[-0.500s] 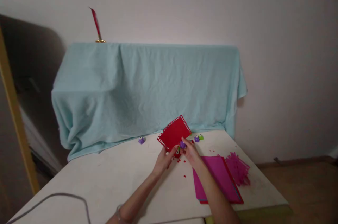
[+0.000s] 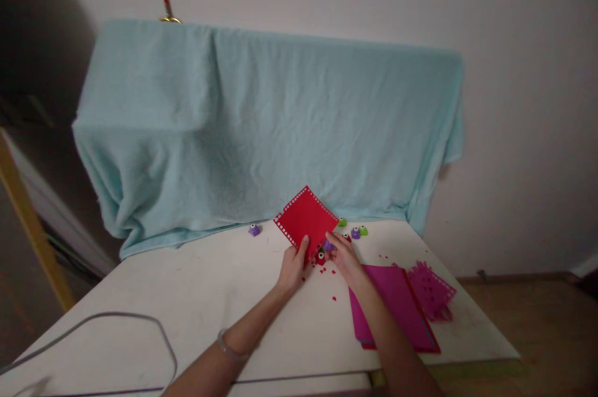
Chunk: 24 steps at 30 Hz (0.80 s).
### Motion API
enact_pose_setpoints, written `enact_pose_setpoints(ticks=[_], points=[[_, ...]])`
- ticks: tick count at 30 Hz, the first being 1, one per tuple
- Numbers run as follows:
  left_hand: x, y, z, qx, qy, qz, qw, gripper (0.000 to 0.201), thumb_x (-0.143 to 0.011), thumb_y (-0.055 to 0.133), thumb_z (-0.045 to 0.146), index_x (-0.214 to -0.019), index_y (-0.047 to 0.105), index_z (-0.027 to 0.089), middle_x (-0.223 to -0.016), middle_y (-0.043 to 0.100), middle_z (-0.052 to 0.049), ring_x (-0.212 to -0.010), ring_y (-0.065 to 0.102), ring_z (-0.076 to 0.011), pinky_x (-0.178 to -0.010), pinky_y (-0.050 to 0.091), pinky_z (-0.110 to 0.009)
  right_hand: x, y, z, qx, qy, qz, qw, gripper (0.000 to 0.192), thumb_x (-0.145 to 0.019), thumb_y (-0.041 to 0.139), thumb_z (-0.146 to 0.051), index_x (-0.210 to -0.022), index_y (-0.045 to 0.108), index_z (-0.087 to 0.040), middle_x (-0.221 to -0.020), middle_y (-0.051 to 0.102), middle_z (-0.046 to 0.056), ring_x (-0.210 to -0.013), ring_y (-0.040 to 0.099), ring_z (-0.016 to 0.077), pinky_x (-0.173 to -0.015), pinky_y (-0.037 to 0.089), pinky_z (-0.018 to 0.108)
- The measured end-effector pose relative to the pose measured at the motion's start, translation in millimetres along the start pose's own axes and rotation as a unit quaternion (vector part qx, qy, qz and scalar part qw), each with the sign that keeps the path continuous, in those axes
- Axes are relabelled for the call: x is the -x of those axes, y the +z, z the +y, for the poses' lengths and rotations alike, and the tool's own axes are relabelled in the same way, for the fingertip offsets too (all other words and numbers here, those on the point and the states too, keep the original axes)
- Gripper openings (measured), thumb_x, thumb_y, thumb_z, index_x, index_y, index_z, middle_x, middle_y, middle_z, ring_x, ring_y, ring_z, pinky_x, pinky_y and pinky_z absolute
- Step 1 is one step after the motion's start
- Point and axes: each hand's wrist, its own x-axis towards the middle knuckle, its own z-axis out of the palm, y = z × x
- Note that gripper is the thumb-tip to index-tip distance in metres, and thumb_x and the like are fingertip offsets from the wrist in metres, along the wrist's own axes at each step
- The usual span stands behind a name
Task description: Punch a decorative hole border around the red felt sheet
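My left hand (image 2: pixel 293 267) holds a red paper square (image 2: pixel 306 220) by its lower corner, tilted up off the white table (image 2: pixel 196 297); small holes run along the paper's edges. My right hand (image 2: pixel 343 255) pinches a small purple punch (image 2: pixel 328 246) against the paper's lower right edge. A red punch (image 2: pixel 320 257) sits just under that edge. Tiny red paper bits (image 2: pixel 334 285) lie scattered on the table below both hands.
A stack of magenta sheets (image 2: pixel 397 306) and a punched pink piece (image 2: pixel 432 291) lie right of my right arm. Small punches sit behind: purple (image 2: pixel 254 230), purple (image 2: pixel 355 233), green (image 2: pixel 363 230). A light blue cloth (image 2: pixel 261 123) drapes over something behind. A grey cable (image 2: pixel 116 322) loops at left.
The view has tilted and drawn closer. The red paper has turned slightly in my hands, and my right hand has shifted the purple punch along the paper's lower edge.
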Motion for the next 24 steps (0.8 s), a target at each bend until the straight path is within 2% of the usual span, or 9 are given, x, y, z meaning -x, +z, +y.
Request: enact_pose_setpoints(ticks=[3,7,10,14,18,21,24], points=[[-2.7,-2.4,-4.9,0.016,-0.009,-0.001,1.0,0.059,-0.078,0.052,0.07,-0.066,0.063,0.013,-0.05,0.055,-0.002,-0.046,0.045,-0.0121,-0.044,0.03,-0.023,-1.0,-3.5,-1.5,-0.003,-0.023,0.011,1.0,0.039,-0.062,0.083,-0.042,-0.089,0.068,-0.018,-0.077,0.069,0.001,-0.051,0.057,0.0108,-0.045,0.042,0.022],[-6.9,-6.5,-10.3,0.016,-0.001,-0.006,1.0,0.055,-0.078,0.055,0.066,-0.064,0.06,0.014,-0.052,0.055,0.0,-0.045,0.042,-0.0099,-0.043,0.028,-0.022,-2.6,-7.3,-3.3,-0.02,-0.046,0.015,0.999,0.033,-0.065,0.083,-0.037,-0.088,0.07,-0.016,-0.085,0.071,0.005,-0.068,0.063,0.0135,-0.058,0.049,0.023],[-9.0,-6.7,-14.0,0.008,0.002,-0.012,1.0,0.056,-0.08,0.054,0.066,-0.06,0.058,0.014,-0.048,0.053,0.0,-0.041,0.04,-0.009,-0.04,0.025,-0.022,-2.7,-7.5,-5.1,-0.034,-0.055,0.021,0.998,0.034,-0.064,0.084,-0.037,-0.086,0.07,-0.015,-0.084,0.071,0.005,-0.067,0.063,0.0136,-0.063,0.051,0.025],[-9.4,-5.0,-15.0,0.025,-0.008,-0.039,0.999,0.055,-0.081,0.054,0.065,-0.059,0.058,0.015,-0.044,0.053,0.0,-0.035,0.041,-0.0093,-0.037,0.024,-0.022,-1.8,-6.6,-7.6,-0.049,-0.044,0.035,0.997,0.036,-0.066,0.081,-0.044,-0.083,0.067,-0.016,-0.076,0.07,0.003,-0.059,0.062,0.0126,-0.057,0.05,0.024],[-10.5,-4.9,-13.5,0.02,0.008,-0.035,0.999,0.054,-0.079,0.059,0.062,-0.053,0.059,0.014,-0.039,0.052,0.0,-0.033,0.041,-0.0085,-0.037,0.026,-0.022,-1.9,-8.4,-8.1,0.004,-0.032,0.016,0.999,0.043,-0.072,0.072,-0.057,-0.074,0.061,-0.016,-0.06,0.066,0.003,-0.043,0.053,0.0105,-0.04,0.038,0.021],[-12.7,-4.5,-13.6,0.047,0.003,-0.044,0.998,0.05,-0.077,0.063,0.059,-0.057,0.062,0.013,-0.044,0.058,-0.002,-0.033,0.042,-0.0083,-0.038,0.028,-0.022,-2.2,-9.7,-7.2,0.054,-0.033,0.01,0.998,0.048,-0.074,0.066,-0.063,-0.067,0.055,-0.017,-0.049,0.059,0.0,-0.034,0.044,0.0085,-0.034,0.028,0.02],[-13.7,-2.8,-13.7,0.074,-0.012,-0.065,0.995,0.044,-0.073,0.07,0.055,-0.064,0.065,0.012,-0.052,0.064,-0.004,-0.035,0.043,-0.0079,-0.039,0.031,-0.021,-0.8,-8.1,-7.1,0.076,-0.037,-0.009,0.996,0.048,-0.077,0.062,-0.065,-0.068,0.053,-0.018,-0.046,0.055,-0.002,-0.033,0.04,0.0079,-0.033,0.025,0.02]])
